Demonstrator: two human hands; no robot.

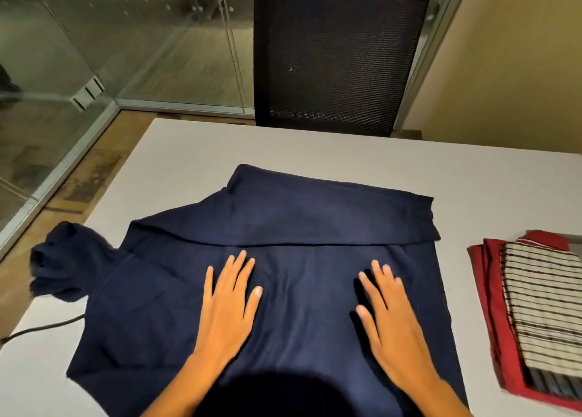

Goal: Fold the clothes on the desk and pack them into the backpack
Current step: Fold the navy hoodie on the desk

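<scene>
So, sweater [315, 215]: navy, spread on the desk [189, 152] in front of the chair [333, 54], with its chair-side part folded back toward us.
Feel: we judge it soft, limp and fairly light. It should crease easily and may slide on the smooth top.
Bunched end [63, 262]: a crumpled lump hanging off the sweater, well left of the chair. We'd say it needs tucking in first.
Where to hold: we'd pinch the edges or corners, two layers together, never the middle.
Left hand [228, 303]: palm down, fingers straight and spread, pressing the cloth flat and gripping nothing.
Right hand [389, 315]: the same, flat and splayed on the cloth. It's a touch blurred.
Pile: striped piece [544, 306] lying on a red piece [491, 306], both folded, right of the chair and apart from the sweater.
Backpack: we can't see it.
</scene>
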